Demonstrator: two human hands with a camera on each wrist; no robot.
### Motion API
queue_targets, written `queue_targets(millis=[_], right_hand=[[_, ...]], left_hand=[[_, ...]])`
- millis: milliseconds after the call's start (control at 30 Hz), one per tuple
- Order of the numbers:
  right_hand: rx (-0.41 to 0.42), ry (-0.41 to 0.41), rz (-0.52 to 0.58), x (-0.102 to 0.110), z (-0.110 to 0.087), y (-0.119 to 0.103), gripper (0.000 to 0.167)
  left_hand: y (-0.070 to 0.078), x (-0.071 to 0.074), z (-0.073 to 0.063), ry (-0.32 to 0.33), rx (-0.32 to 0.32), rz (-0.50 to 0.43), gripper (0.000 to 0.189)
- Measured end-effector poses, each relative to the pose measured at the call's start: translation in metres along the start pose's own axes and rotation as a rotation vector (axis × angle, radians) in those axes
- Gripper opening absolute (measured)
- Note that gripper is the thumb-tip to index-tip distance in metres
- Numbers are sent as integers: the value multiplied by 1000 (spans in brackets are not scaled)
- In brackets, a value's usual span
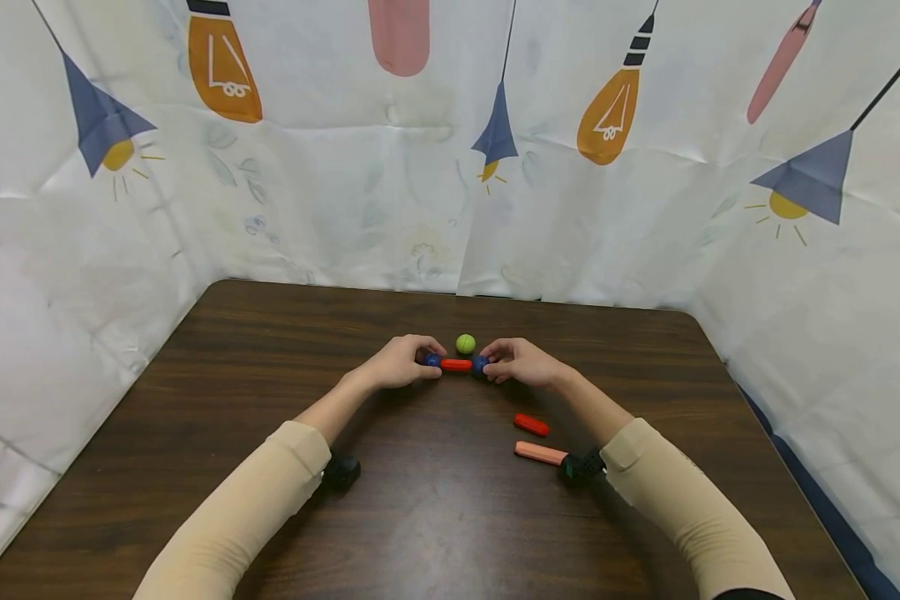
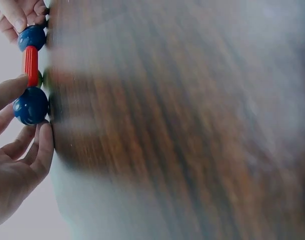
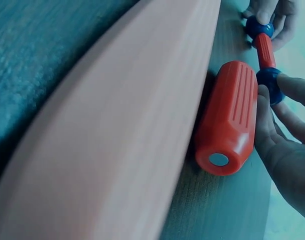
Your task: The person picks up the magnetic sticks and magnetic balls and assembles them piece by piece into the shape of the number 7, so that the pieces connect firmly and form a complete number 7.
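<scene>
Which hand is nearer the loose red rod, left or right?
Right. The right hand is just beyond the loose red rod; the left hand is farther off, beyond it and to its left.

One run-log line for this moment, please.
left hand: holds blue ball; right hand: holds other blue ball; red stick: between them; green ball: beyond stick

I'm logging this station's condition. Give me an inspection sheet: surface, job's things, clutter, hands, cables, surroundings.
Surface: dark wood-grain table
Job's things: red rod, its ends touching left ball and right ball, both blue
Clutter: green ball beyond the red rod; loose rod, also red, and pink bar near the right forearm
Hands: left hand grips left ball; right hand grips right ball
Cables: nothing seen
Surroundings: printed white sheet
</scene>
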State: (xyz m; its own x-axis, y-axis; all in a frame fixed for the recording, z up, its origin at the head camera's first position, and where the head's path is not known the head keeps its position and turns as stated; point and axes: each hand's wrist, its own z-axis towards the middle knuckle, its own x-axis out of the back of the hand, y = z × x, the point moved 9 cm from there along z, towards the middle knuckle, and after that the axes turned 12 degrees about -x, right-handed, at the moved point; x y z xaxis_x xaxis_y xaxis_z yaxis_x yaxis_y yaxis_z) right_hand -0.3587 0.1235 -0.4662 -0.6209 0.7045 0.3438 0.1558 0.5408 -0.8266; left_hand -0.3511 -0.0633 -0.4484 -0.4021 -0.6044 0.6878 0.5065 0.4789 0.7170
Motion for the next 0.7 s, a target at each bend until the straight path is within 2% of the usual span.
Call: queue_targets(millis=[467,700], right_hand=[[17,7,7,0,-3,0,34],[23,6,2,0,-2,1,35]], left_hand=[[0,-2,8,19,3,54,25],[1,-3,9,26,-2,52,23]])
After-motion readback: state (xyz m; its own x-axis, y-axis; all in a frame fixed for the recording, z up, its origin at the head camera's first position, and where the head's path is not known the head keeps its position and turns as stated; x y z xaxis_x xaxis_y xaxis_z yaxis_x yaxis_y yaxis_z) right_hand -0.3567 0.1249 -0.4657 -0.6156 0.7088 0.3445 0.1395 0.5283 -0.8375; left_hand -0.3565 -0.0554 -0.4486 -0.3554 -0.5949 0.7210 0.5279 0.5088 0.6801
